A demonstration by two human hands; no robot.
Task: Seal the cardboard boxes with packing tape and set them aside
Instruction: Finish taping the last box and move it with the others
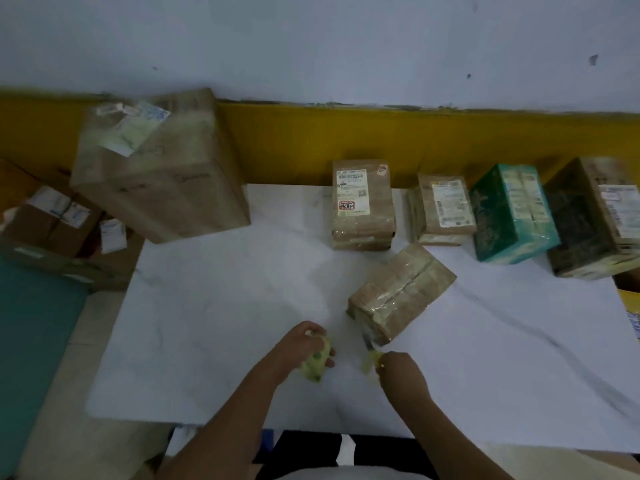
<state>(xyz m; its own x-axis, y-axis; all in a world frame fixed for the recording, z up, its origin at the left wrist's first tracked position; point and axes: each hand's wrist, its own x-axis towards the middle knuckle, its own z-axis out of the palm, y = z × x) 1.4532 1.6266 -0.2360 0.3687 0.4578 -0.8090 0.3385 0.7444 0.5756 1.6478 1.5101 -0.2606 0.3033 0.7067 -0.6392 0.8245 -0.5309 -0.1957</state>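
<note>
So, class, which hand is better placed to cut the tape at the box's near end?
Likely the right hand: it grips the yellow cutter, blade near the box end. The left hand holds the tape roll, farther off.

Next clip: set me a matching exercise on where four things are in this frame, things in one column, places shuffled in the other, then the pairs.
Things
1. tape roll
2. cutter
3. green box
4. biggest box

Places
A. at the far left corner of the table
B. held in the right hand
C. back row, second from the right
D. held in the left hand

Pairs: 1-D, 2-B, 3-C, 4-A
</note>
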